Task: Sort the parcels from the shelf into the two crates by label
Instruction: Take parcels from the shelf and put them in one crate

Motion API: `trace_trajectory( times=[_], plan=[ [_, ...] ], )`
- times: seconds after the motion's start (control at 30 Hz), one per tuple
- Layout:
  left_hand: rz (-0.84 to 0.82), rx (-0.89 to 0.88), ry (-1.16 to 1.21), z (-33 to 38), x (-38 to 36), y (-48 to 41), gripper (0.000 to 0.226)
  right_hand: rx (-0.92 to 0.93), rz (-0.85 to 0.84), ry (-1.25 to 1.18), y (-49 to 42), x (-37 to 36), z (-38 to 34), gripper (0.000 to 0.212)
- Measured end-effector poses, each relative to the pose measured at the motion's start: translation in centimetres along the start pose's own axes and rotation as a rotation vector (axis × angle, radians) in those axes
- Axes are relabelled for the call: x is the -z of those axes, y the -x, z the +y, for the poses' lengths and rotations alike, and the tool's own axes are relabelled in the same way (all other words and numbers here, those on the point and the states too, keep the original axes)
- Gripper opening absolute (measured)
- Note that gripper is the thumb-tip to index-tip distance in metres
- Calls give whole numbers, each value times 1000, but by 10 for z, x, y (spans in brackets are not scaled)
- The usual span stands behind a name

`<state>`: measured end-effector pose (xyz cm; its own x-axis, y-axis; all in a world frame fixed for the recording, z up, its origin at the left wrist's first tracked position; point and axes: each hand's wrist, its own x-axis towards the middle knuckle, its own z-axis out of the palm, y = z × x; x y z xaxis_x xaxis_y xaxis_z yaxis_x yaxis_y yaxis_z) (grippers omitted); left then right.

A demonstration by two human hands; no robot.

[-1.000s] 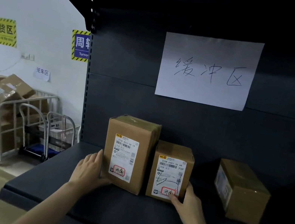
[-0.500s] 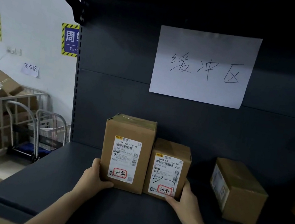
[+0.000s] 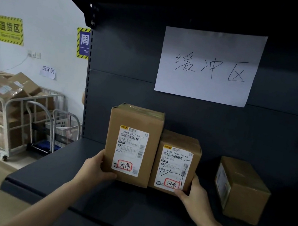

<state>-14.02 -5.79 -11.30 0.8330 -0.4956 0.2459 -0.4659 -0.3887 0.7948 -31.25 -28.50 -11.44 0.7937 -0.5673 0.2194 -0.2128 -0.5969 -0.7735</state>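
A person's left hand (image 3: 95, 169) grips the lower left corner of the taller parcel (image 3: 132, 144), thumb on its front face and fingers wrapped round its side, while the right hand (image 3: 194, 195) holds the lower right corner of the shorter parcel (image 3: 175, 167) in the same way. The two cardboard boxes stand upright and pressed side by side near the front of the dark shelf (image 3: 72, 179), beneath a handwritten paper sign (image 3: 208, 63). Whether they have cleared the shelf surface cannot be told. Both shipping labels face the camera, and each bears a red-framed handwritten mark that appears to read the same, which suggests the pair belong in one crate. The crates are not in view. Carrying the pair as one block likely calls for steady inward pressure from both hands, since nothing else joins the boxes. Sliding the fingers under the bottom edges before lifting would guard against the taller box tipping forward. Keeping the labels outward would allow a final check at the crates. A third parcel (image 3: 240, 190) lies well apart to the right on the shelf, untouched, and a wire cage (image 3: 10, 114) heaped with boxes stands by the wall at left.
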Motion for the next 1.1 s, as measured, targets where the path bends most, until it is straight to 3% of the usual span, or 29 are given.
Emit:
trace_trajectory(
  times=[0.43, 0.63, 1.1],
  plan=[
    [226, 70, -97, 13, 68, 98, 56, 218, -208, -129, 38, -21, -49, 62],
    [341, 139, -131, -1, 118, 149, 56, 269, -324, -112, 50, -65, -84, 41],
    [602, 251, -176, -69, 278, 283, 66, 514, -508, -278, 122, -210, -228, 37]
  ],
)
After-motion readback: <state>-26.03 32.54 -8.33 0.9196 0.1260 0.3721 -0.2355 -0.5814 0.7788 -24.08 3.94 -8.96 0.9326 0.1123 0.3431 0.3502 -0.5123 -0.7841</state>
